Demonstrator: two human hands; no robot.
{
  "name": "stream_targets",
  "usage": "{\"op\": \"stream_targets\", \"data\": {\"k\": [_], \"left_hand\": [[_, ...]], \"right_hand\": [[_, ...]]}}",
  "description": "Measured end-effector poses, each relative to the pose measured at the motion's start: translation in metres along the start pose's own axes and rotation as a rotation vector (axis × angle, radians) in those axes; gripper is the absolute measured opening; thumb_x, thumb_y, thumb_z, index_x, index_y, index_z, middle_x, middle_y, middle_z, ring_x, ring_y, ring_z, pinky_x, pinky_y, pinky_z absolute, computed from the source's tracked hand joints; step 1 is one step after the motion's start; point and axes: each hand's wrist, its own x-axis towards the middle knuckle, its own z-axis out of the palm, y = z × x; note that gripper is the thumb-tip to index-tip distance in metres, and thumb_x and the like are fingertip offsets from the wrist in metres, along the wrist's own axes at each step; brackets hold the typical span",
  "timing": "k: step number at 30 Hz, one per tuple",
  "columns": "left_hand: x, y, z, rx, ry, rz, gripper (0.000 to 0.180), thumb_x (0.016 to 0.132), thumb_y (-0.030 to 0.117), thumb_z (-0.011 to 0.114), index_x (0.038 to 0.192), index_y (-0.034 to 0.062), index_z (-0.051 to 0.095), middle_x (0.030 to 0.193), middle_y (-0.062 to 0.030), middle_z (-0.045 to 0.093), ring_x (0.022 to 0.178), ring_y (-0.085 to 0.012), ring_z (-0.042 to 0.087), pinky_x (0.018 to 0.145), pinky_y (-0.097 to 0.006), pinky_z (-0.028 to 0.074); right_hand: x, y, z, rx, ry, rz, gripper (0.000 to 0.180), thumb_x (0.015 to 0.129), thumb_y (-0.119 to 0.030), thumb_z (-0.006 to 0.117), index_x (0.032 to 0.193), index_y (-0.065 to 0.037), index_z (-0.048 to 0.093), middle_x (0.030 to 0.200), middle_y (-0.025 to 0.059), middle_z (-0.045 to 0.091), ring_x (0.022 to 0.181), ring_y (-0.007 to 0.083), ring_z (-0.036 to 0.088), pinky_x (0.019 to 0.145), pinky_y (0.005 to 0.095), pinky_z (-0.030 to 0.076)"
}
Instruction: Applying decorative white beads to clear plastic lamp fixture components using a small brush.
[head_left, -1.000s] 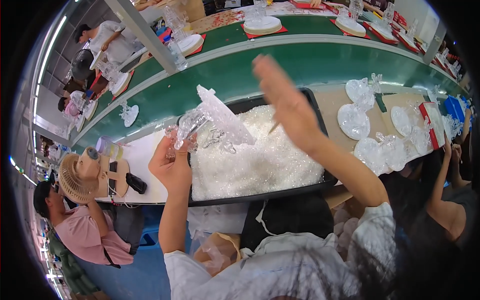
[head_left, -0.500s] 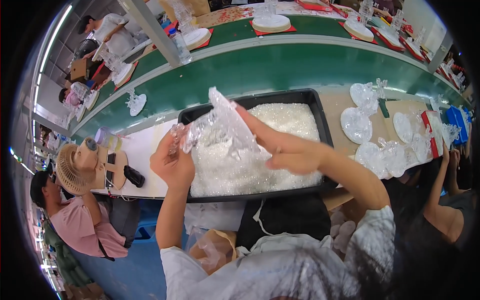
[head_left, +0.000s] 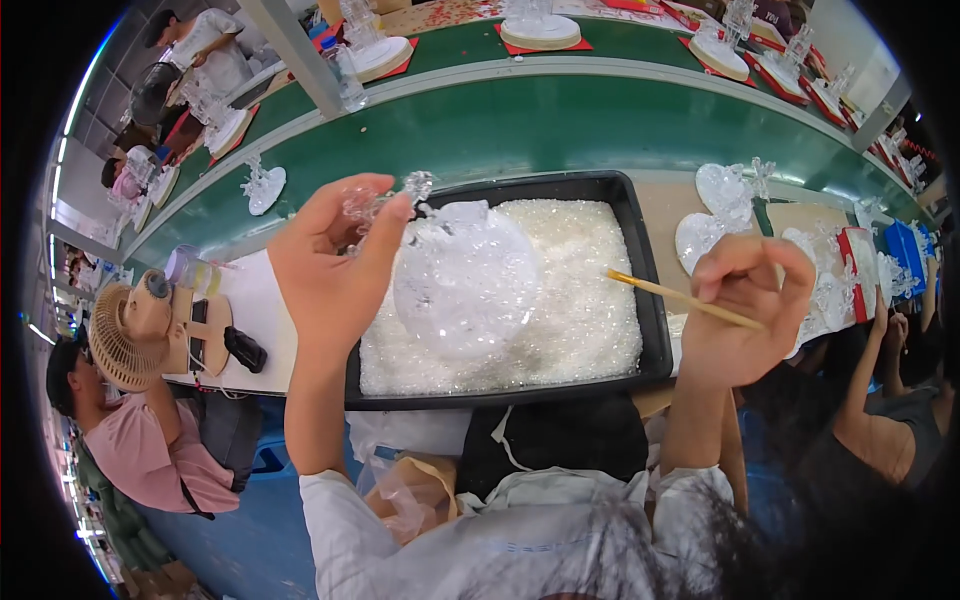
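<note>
My left hand [head_left: 335, 250] grips a clear, shiny ornament by its upright part; its round, white, glittery base [head_left: 465, 285] faces up over the tray. In my right hand [head_left: 750, 310], a thin paintbrush [head_left: 650, 287] with a light wooden handle is pinched, its yellowish tip pointing left. The right hand is off to the right of the tray, apart from the ornament. Beneath the ornament, a black rectangular tray [head_left: 655, 330] holds a layer of clear, sparkling granules [head_left: 590, 350].
Several round, glittery pieces [head_left: 722, 190] lie on the table at right. Beyond the tray runs a green conveyor [head_left: 450, 130] with similar ornaments on red mats. A beige fan [head_left: 125, 335] and black object [head_left: 245, 350] are at left. People sit on both sides.
My right hand has left the ornament's base and moved right, the brush now showing. My left hand has turned the base from steeply tilted to facing up.
</note>
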Motion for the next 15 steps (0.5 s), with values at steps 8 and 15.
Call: {"op": "stream_targets", "data": {"k": [8,15], "left_hand": [[-0.003,-0.009,0.022,0.142,-0.072,0.040,0.015,0.083,0.009,0.075,0.096,0.0010,0.071,0.069,0.0002,0.065,0.058,-0.0010,0.052,0.053,-0.017,0.041],[-0.012,-0.013,0.013,0.306,-0.142,0.107,0.018,0.085,0.001,0.073,0.102,-0.0033,0.069,0.073,-0.0016,0.064,0.059,-0.0051,0.057,0.053,-0.018,0.044]], "right_hand": [[-0.027,0.020,0.017,-0.002,0.124,0.180,0.053,0.102,-0.050,0.025,0.118,-0.006,0.050,0.068,0.0191,0.059,0.048,0.0190,0.048,0.044,0.0261,0.041],[-0.039,0.017,0.020,-0.158,-0.154,0.184,0.021,0.096,-0.020,0.055,0.105,-0.003,0.048,0.085,0.0234,0.063,0.057,0.0223,0.061,0.047,0.0293,0.050]]}}
